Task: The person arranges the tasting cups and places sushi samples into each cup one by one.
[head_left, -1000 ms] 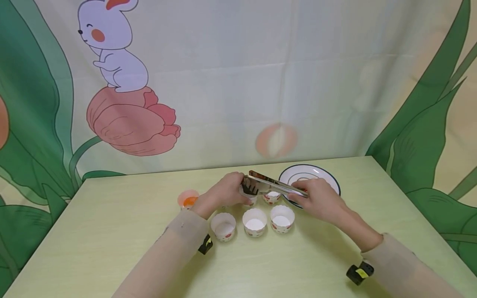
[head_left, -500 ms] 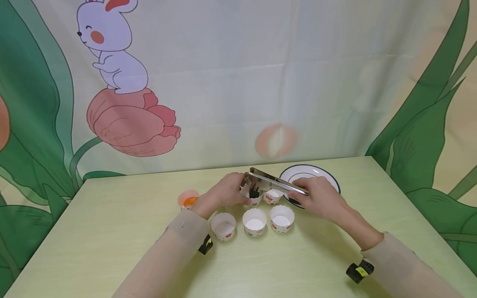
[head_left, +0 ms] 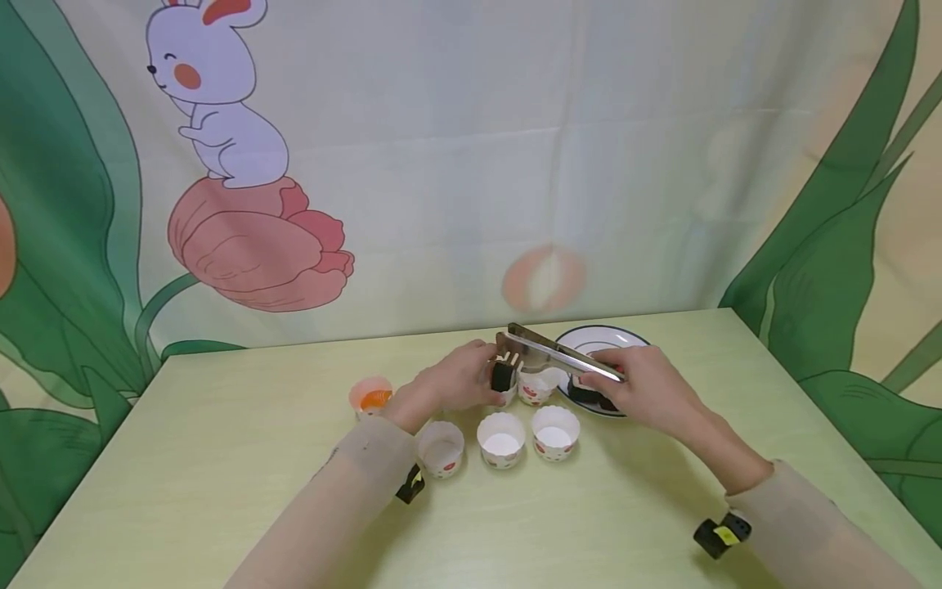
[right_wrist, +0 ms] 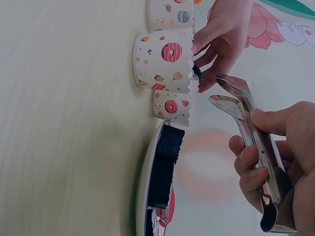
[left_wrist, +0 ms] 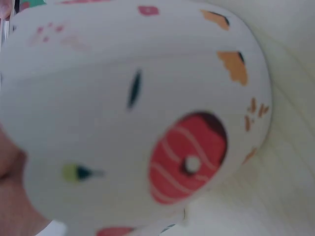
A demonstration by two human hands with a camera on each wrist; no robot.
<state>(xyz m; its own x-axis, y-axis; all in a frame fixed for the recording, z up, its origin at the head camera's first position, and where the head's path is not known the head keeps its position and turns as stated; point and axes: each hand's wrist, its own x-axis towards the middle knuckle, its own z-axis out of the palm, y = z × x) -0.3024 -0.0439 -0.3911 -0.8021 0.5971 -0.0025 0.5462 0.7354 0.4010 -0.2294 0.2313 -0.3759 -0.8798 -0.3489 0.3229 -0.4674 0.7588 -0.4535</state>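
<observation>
Clamps fingers and thumb of the right hand (head_left: pixel 640 386) round the grip of metal tongs (right_wrist: pixel 267 153), with a gap between the tong tips. Curls thumb and fingers of the left hand (head_left: pixel 459 378) round the left side of a back-row paper cup (head_left: pixel 508 399). Shows at that cup's mouth a black-sided, sushi-like block (head_left: pixel 504 377), just below the forked tong end and apart from it as seen from the right wrist. Just to the right, includes a second back-row cup (head_left: pixel 536 391); next to that, a white plate (head_left: pixel 599 335) rimmed in dark blue, bearing dark sushi-like pieces (right_wrist: pixel 162 179). In front, lines up three scallop-edged cups (head_left: pixel 501 444) printed with small motifs. Left of the left hand, includes a pinkish cup (head_left: pixel 370 384) holding orange food (head_left: pixel 378 399). Under both beige sleeves (head_left: pixel 817 523), shows black wrist cameras (head_left: pixel 723 536). Below, spreads into a pale yellow-green table (head_left: pixel 559 532); behind, into a hanging cloth (head_left: pixel 441 164) printed with a rabbit on a tulip.
</observation>
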